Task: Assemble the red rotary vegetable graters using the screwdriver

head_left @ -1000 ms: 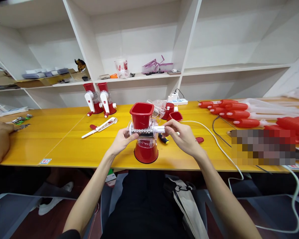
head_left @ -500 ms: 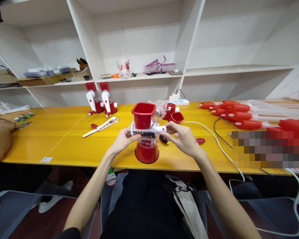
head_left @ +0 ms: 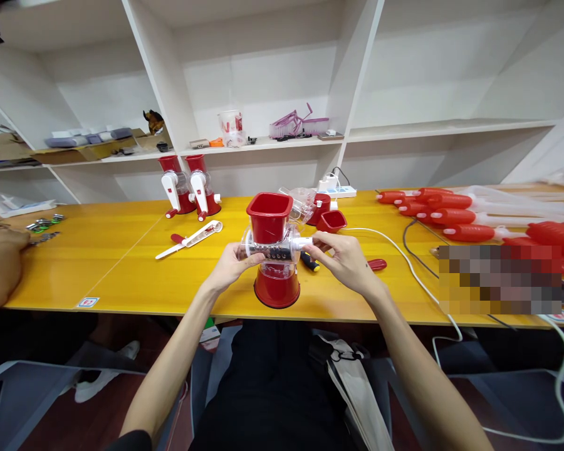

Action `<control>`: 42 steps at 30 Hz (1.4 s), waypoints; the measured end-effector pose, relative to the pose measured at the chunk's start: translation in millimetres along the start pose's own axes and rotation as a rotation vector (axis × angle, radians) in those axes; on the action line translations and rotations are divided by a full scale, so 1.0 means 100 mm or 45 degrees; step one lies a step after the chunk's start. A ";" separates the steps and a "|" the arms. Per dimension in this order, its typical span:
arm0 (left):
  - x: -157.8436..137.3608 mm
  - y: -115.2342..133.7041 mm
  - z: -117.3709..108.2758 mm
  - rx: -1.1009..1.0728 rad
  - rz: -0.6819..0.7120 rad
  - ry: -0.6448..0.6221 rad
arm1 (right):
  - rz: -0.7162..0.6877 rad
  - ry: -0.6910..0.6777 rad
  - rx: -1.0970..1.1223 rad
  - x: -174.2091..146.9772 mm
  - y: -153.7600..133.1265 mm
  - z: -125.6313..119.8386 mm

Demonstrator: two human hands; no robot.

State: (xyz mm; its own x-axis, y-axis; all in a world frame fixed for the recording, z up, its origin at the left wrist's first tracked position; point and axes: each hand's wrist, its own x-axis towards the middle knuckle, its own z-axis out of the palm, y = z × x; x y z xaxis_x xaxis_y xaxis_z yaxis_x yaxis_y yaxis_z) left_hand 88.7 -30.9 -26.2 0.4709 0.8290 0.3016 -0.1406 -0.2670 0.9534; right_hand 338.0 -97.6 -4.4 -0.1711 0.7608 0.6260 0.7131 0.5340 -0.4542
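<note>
My left hand [head_left: 230, 266] clasps the grater [head_left: 275, 268], upright on the table [head_left: 122, 269] before me; its clear housing [head_left: 292, 235] contains a metal drum [head_left: 277, 252], beneath the red hopper [head_left: 269, 219]. My right hand [head_left: 343, 258] pinches the white shaft [head_left: 303, 242].

Over my remote feed I saw glossy red plastic on the hopper [head_left: 268, 219] and the base [head_left: 276, 288], smooth clear plastic on the housing [head_left: 293, 236], shiny metal with a patterned surface on the drum [head_left: 277, 252], and a smooth, wood-look table [head_left: 126, 275] with a soft sheen.
</note>
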 end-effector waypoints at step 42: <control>0.00 -0.01 -0.01 0.007 -0.008 -0.050 | 0.739 -0.494 0.057 -0.04 0.97 -0.15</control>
State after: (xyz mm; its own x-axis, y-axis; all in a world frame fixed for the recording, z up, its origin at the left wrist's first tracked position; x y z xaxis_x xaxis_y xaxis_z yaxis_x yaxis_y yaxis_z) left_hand 87.6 -30.0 -26.9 0.5059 0.8106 0.2951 -0.1328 -0.2649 0.9551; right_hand 417.6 -54.2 -41.2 -0.0071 1.0000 0.0065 0.7354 0.0096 -0.6776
